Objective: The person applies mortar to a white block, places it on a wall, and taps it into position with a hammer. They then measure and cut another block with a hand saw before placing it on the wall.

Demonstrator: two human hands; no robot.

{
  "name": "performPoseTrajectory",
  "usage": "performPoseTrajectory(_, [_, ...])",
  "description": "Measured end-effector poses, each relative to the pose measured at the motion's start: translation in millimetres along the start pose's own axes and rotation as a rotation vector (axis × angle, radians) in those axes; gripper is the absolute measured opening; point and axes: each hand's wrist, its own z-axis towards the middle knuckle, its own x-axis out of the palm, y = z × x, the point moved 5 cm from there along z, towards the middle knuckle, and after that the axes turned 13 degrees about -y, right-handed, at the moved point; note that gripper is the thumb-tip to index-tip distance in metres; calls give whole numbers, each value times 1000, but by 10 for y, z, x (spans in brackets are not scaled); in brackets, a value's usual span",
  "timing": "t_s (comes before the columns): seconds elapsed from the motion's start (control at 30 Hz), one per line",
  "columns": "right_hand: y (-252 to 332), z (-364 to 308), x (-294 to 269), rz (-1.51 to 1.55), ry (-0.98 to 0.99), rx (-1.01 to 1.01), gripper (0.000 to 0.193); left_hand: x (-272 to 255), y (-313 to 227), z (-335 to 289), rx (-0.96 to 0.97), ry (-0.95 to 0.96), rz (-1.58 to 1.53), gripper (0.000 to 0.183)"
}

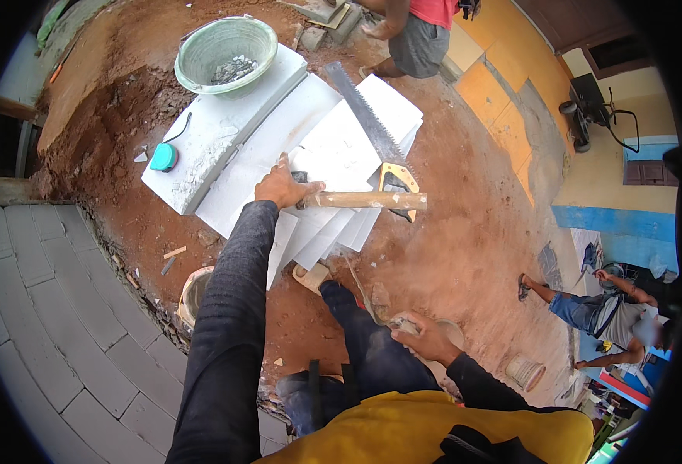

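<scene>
My left hand (280, 185) is closed around the head end of a hammer (368, 200), whose wooden handle points right across a stack of white sheets (333, 151). Just beyond the handle lies a handsaw (365, 112), its yellow and black grip close to the hammer and its toothed blade running away over the sheets. Low on the right, my right hand (427, 339) is curled beside my leg; what its fingers hold is too unclear to name. A round pale thing (454, 332) shows behind that hand.
Left of the sheets, a thick white slab (229, 127) bears a green basin (225, 58) with fragments and a teal rounded object (164, 158). A bucket (195, 294) stands by my left forearm, another (525, 373) at right. Grey paving (55, 309) borders red soil. Two other people are nearby.
</scene>
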Motion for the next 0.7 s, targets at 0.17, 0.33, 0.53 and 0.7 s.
performPoseTrajectory(0.17, [-139, -73, -85, -14, -500, -407, 29, 53, -682, 386, 565, 20, 340, 112])
performPoseTrajectory(0.33, [-311, 187, -212, 374, -801, -270, 23, 259, -985, 476, 821, 237, 781, 103])
performPoseTrajectory(0.53, [116, 413, -292, 311, -942, -490, 22, 116, -1096, 407, 909, 235, 787, 93])
performPoseTrajectory(0.7, [365, 438, -220, 390, -863, -367, 23, -641, -1203, 407, 937, -244, 544, 82])
